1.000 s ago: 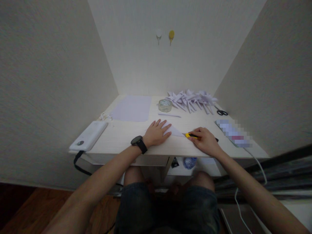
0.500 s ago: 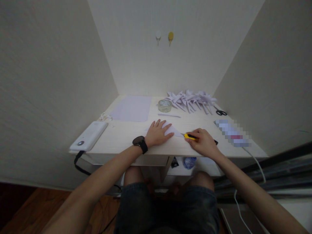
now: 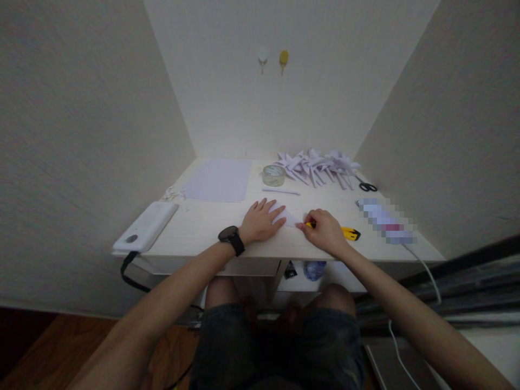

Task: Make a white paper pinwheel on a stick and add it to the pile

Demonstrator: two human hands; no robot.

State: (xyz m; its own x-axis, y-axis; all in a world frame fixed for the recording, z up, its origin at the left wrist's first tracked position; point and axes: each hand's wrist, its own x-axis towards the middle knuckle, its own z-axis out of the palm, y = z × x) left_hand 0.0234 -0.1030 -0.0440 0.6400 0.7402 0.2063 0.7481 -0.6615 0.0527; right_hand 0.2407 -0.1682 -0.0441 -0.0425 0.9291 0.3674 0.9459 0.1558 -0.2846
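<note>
White folded paper [image 3: 284,216] lies near the surface's [image 3: 203,227] front edge, pinned flat under the left hand [image 3: 260,223], fingers spread. Right hand [image 3: 323,232] grips a yellow utility knife [image 3: 347,233] at the paper's point; it looks like cutting, calling for a steady pull.
</note>
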